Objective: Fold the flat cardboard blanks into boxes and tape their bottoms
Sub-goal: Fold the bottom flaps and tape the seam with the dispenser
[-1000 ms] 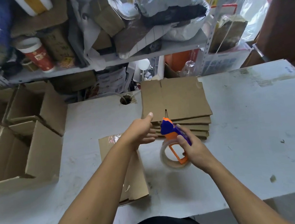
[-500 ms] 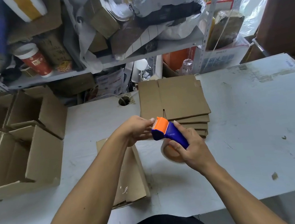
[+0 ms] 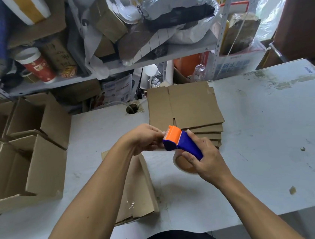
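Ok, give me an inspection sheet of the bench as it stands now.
Surface: white table, scuffed, tape scraps on it.
Job's things: stack of flat blanks at the back; folded blank under the left forearm; open boxes on the left.
Clutter: crowded shelf behind.
Hands: right hand grips the tape dispenser; left hand pinches at its orange end.
Cables: one, through the table hole.
Surroundings: brown chair on the right.

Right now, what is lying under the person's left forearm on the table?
A cardboard box with clear tape on it lies on the white table, near the front edge. The left forearm covers its left part, so what is there cannot be seen.
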